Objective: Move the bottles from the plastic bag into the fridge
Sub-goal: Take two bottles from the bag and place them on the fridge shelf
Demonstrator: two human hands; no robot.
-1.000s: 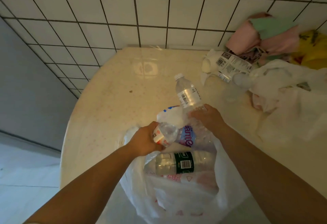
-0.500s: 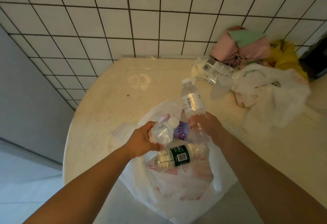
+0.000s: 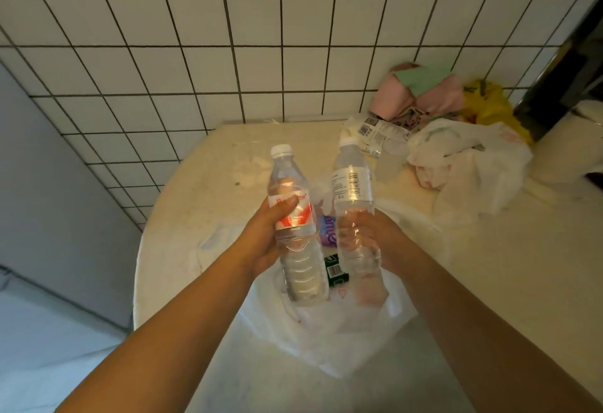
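Your left hand (image 3: pixel 264 243) has its grip wrapped round a clear plastic water bottle with a red and white label (image 3: pixel 295 226), cap pointing far. Between your hands, down in the white plastic bag (image 3: pixel 346 337) on the cream worktop (image 3: pixel 489 265), lie a purple-labelled bottle (image 3: pixel 328 231) and a green-labelled bottle (image 3: pixel 335 271). Your right hand (image 3: pixel 378 243) clasps a clear plastic bottle with a barcode label (image 3: pixel 354 190), also raised. Far right sits a crumpled white bag (image 3: pixel 466 168).

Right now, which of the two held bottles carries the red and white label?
The bottle in the left hand, the red-and-white-labelled bottle. The clear bottle in the right hand shows only black print and a barcode.
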